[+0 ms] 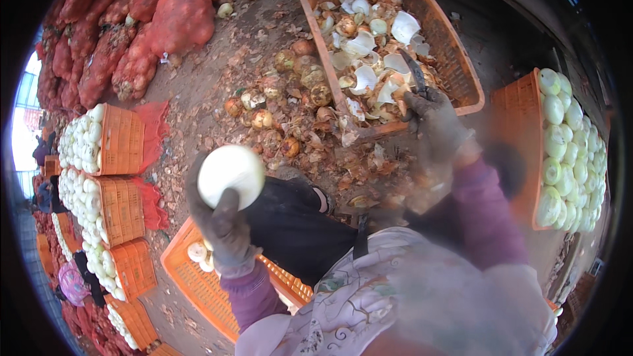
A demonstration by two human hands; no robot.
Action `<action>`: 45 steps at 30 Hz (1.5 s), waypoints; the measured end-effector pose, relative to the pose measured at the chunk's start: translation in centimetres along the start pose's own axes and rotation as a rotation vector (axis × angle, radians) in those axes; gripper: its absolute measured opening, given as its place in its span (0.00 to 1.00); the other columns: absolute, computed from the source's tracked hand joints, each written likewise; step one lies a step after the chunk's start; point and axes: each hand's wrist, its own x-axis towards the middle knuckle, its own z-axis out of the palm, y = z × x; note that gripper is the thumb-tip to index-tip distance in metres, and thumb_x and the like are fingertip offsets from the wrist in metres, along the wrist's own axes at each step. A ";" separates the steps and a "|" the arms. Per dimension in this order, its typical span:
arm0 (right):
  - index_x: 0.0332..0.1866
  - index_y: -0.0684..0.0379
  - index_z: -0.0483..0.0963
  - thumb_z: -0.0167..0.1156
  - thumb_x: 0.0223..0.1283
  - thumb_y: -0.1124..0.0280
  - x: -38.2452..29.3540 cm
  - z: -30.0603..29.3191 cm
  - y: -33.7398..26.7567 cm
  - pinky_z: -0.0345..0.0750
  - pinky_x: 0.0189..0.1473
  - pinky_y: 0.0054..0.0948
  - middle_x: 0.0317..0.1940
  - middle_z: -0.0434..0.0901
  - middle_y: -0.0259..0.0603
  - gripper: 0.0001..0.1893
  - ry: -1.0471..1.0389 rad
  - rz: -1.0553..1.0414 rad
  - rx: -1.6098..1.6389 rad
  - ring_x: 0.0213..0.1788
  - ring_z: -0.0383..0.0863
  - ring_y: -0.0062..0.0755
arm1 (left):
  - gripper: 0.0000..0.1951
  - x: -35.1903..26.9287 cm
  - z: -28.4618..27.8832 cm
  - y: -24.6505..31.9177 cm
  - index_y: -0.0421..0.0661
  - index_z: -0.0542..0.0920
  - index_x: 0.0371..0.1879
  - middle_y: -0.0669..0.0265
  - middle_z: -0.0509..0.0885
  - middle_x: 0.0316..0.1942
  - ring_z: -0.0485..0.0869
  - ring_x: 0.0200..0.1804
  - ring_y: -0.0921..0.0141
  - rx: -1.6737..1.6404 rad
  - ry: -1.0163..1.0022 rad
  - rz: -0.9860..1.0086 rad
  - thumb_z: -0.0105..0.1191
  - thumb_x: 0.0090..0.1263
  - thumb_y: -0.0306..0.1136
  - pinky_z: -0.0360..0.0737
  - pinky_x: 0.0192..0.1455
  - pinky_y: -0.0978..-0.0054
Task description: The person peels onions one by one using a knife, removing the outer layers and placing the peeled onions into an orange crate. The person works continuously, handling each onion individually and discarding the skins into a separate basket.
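Note:
A peeled white onion (231, 177) rests in my gloved left hand (222, 217), thumb across its face, above the near orange crate (198, 282) that holds a few peeled onions (197, 252). My gloved right hand (435, 113) grips a small dark curved blade (414, 70), which points up over the near right part of an orange plastic crate (316, 34). In that crate lie white onion layers (360, 44) and brown skins. Unpeeled onions (262, 119) lie on the ground between the crate and my left hand.
Red mesh sacks of onions (183, 10) are piled at the upper left. Orange crates (122, 211) heaped with peeled onions line the left, another crate (514, 158) stands at the right. Dry skins litter the ground (237, 59). People (74, 282) are at the far left.

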 end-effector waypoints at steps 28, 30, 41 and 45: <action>0.61 0.64 0.67 0.58 0.66 0.57 1.4 4.1 5.7 0.72 0.25 0.19 0.25 0.74 0.32 0.25 0.325 -0.166 -0.247 0.22 0.75 0.20 | 0.39 27.2 1.0 -28.0 0.53 0.59 0.73 0.64 0.62 0.72 0.60 0.74 0.59 1.762 -0.838 0.033 0.60 0.60 0.37 0.59 0.74 0.58; 0.60 0.62 0.68 0.57 0.67 0.62 1.3 4.1 5.5 0.73 0.23 0.21 0.26 0.75 0.34 0.21 0.361 -0.090 -0.284 0.21 0.76 0.22 | 0.44 30.0 1.7 -30.1 0.53 0.55 0.74 0.60 0.64 0.71 0.66 0.71 0.56 1.754 -0.987 -0.311 0.62 0.57 0.35 0.67 0.70 0.59; 0.61 0.62 0.67 0.56 0.68 0.61 1.0 3.4 6.2 0.75 0.26 0.20 0.29 0.78 0.36 0.22 0.328 -0.093 -0.302 0.23 0.77 0.22 | 0.47 23.5 0.5 -28.5 0.38 0.60 0.70 0.47 0.67 0.67 0.67 0.69 0.57 0.757 -0.436 -0.340 0.71 0.47 0.22 0.66 0.71 0.65; 0.63 0.63 0.66 0.55 0.69 0.62 2.0 4.0 5.6 0.74 0.28 0.19 0.28 0.78 0.35 0.23 0.222 -0.239 -0.222 0.23 0.76 0.20 | 0.47 20.1 1.9 -22.5 0.35 0.62 0.67 0.49 0.74 0.60 0.74 0.62 0.60 0.391 -0.389 -0.299 0.73 0.43 0.22 0.72 0.65 0.69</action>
